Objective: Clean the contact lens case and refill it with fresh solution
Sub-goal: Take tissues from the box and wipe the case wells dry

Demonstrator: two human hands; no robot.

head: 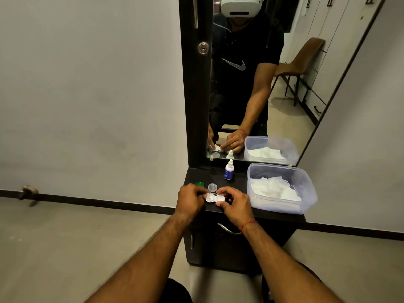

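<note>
A white contact lens case (pixel 215 198) with two round wells lies between my hands above the dark cabinet top (pixel 273 212). My left hand (pixel 190 200) pinches its left end, where something white, perhaps tissue, sits on the well. My right hand (pixel 235 204) grips its right end. A clear cap (pixel 212 187) and a green cap (pixel 199 184) lie loose on the top just behind the case. A small solution bottle (pixel 229 170), white with a blue label, stands upright further back near the mirror.
A clear plastic tub (pixel 308 189) of white tissues fills the right side of the cabinet top. A tall mirror (pixel 251 84) rises behind it, reflecting a person and a brown chair. A drawer handle (pixel 227 230) sits below the top's front edge. Grey wall at left.
</note>
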